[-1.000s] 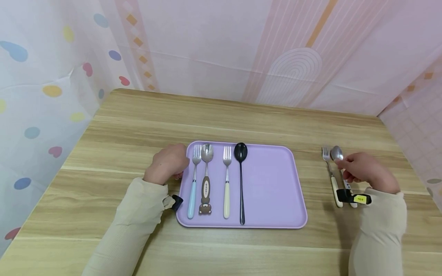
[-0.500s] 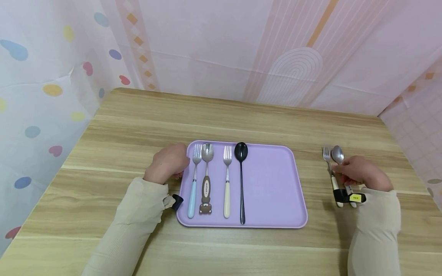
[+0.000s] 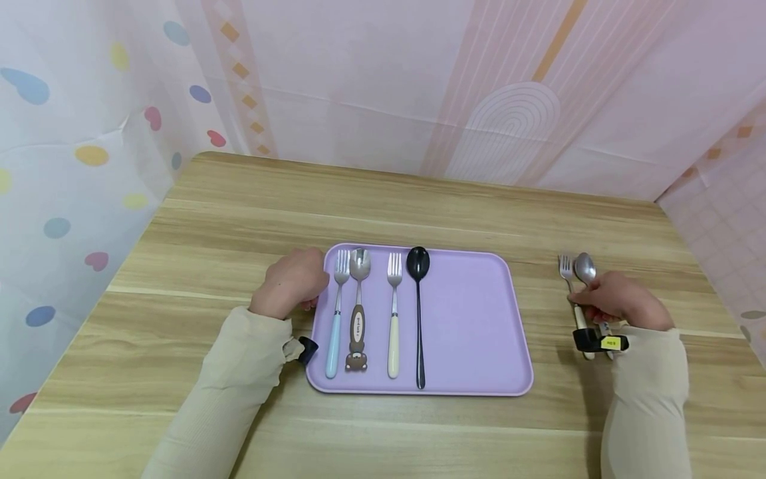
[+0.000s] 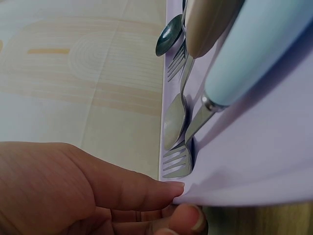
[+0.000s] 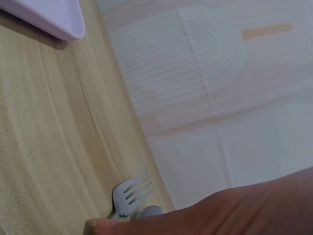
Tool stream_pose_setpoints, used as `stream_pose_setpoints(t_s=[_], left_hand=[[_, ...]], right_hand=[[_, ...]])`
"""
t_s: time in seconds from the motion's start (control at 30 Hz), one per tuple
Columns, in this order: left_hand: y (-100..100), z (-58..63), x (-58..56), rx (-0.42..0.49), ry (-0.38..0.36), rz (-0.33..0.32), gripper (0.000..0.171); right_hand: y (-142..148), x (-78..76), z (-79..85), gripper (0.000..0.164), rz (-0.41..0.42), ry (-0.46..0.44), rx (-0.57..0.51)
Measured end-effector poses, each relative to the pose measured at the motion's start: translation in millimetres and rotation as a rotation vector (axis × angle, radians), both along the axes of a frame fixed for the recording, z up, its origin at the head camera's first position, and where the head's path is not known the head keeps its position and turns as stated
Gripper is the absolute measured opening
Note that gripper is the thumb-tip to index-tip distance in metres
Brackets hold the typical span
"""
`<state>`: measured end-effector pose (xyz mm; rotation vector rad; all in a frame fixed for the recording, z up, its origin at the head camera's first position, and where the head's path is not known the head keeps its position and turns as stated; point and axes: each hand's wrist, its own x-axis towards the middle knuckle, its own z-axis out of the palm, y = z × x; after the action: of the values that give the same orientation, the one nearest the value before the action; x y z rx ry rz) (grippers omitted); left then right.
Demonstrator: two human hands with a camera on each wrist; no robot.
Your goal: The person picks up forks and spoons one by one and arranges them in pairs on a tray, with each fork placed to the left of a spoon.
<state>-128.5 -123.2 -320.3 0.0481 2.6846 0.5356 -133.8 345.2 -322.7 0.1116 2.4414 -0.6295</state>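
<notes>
My left hand (image 3: 291, 283) pinches the left rim of the purple tray (image 3: 473, 319) between thumb and fingers. On the tray, from left to right, lie a blue-handled fork (image 3: 337, 319), a spoon with a brown bear handle (image 3: 357, 326), a cream-handled fork (image 3: 393, 319) and a long black spoon (image 3: 419, 313). Out to the right, my right hand (image 3: 625, 299) is over another cream-handled fork (image 3: 566, 269) and a metal spoon (image 3: 584, 267) on the table. Its thumb tip lies across that fork's neck; the other fingers are mostly hidden, and I cannot tell whether they grip it.
The wooden table (image 3: 239, 219) runs back to a patterned curtain (image 3: 371, 86). The tray's right rim stands a short way left of the loose fork and spoon. Both wrists wear dark straps.
My right hand has shifted left and slightly nearer the body, from over the loose spoon to the fork's neck. My left hand and the tray stay put.
</notes>
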Motion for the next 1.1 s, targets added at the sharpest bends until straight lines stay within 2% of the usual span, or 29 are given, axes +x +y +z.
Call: stream_pose_setpoints(t_s=[0.37, 0.6, 0.77, 1.1], left_hand=[[0, -0.2, 0.0, -0.004, -0.004, 0.001, 0.02], [0, -0.6, 0.2, 0.0, -0.001, 0.004, 0.021], [0, -0.6, 0.5, -0.001, -0.003, 0.005, 0.021], [1, -0.2, 0.9, 0.001, -0.003, 0.011, 0.019]], right_hand=[[-7, -1.6, -0.6, 0.033, 0.027, -0.005, 0.017], [-11, -3.4, -4.2, 0.026, 0.043, -0.01, -0.028], [-11, -5.3, -4.0, 0.026, 0.079, 0.002, -0.007], [-11, -5.0, -4.2, 0.023, 0.089, 0.069, -0.039]])
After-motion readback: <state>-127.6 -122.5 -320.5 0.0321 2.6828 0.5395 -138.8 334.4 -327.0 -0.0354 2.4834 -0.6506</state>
